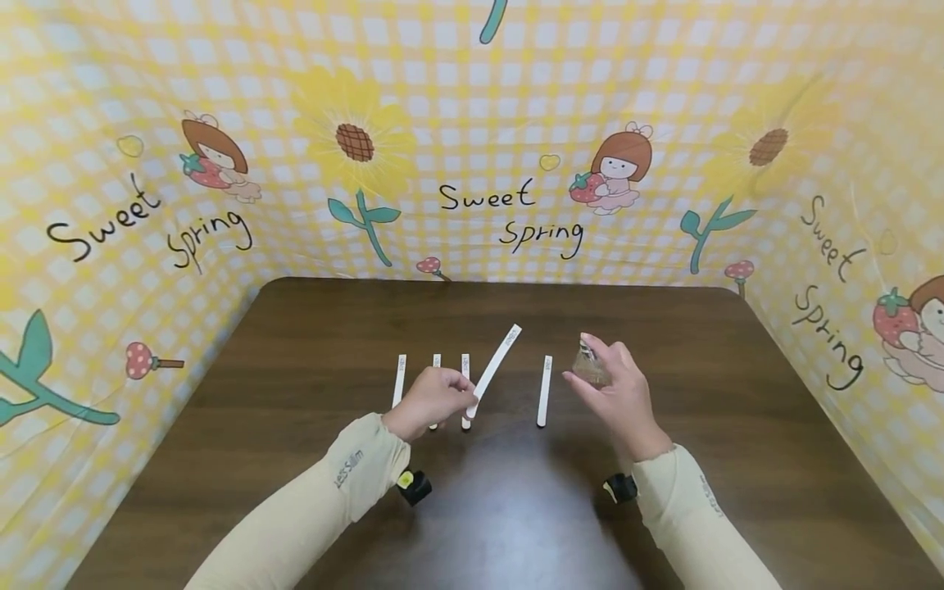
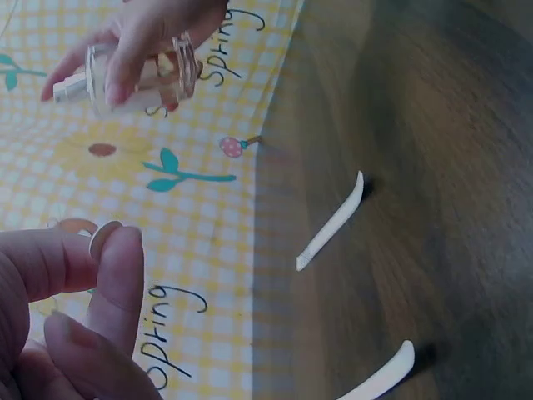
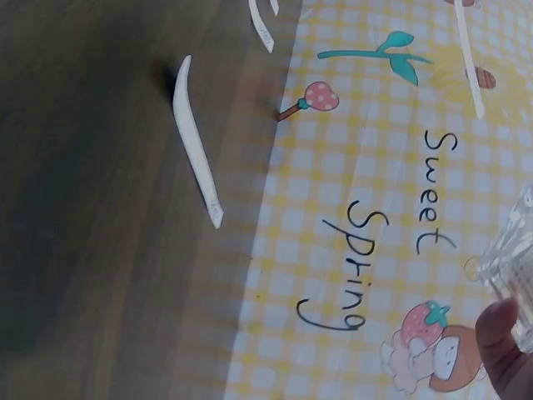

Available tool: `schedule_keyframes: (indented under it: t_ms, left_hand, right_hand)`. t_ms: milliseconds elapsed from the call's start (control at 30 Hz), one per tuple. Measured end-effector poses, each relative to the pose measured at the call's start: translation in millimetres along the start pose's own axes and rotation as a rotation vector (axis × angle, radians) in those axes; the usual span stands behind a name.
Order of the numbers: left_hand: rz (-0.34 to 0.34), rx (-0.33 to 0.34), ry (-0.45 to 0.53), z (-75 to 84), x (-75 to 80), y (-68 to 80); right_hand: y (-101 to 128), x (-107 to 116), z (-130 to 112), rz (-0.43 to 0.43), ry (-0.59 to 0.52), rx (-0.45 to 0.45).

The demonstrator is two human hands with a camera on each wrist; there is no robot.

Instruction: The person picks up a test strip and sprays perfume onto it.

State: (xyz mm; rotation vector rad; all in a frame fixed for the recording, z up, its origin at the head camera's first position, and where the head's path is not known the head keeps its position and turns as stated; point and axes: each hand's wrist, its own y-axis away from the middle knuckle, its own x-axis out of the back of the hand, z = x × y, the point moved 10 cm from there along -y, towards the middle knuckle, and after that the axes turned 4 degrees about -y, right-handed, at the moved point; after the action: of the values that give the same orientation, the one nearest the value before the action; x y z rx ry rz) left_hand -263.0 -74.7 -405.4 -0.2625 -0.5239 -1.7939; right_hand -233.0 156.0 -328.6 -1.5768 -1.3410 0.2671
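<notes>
The left hand pinches one end of a paper strip, raised and slanting far-right toward the bottle gripped in the right hand. Judging by this, the step is readying strip and spray; next the nozzle must face the strip's tip. The left wrist view shows the bottle's nozzle; the head view shows the row of strips lying on the table.
</notes>
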Motion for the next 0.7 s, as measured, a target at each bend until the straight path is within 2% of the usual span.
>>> schedule_keyframes:
  t_ms: [200, 267, 467, 700]
  left_hand:
    - [0.022, 0.001, 0.011, 4.5, 7.8, 8.8]
    - [0.015, 0.01, 0.018, 4.8, 4.6, 8.1]
    - [-0.024, 0.027, 0.051, 3.6, -1.2, 7.1]
    - [-0.025, 0.037, 0.025, 3.2, 3.7, 8.0]
  right_hand:
    - [-15.9, -16.7, -10.1, -0.098, 0.082, -0.135]
    - [-20.3, -19.6, -12.6, -0.141, 0.127, -0.148]
    - [-37.3, -32.8, -19.2, -0.242, 0.226, -0.041]
    - [-40.1, -39.6, -16.1, -0.281, 0.197, -0.012]
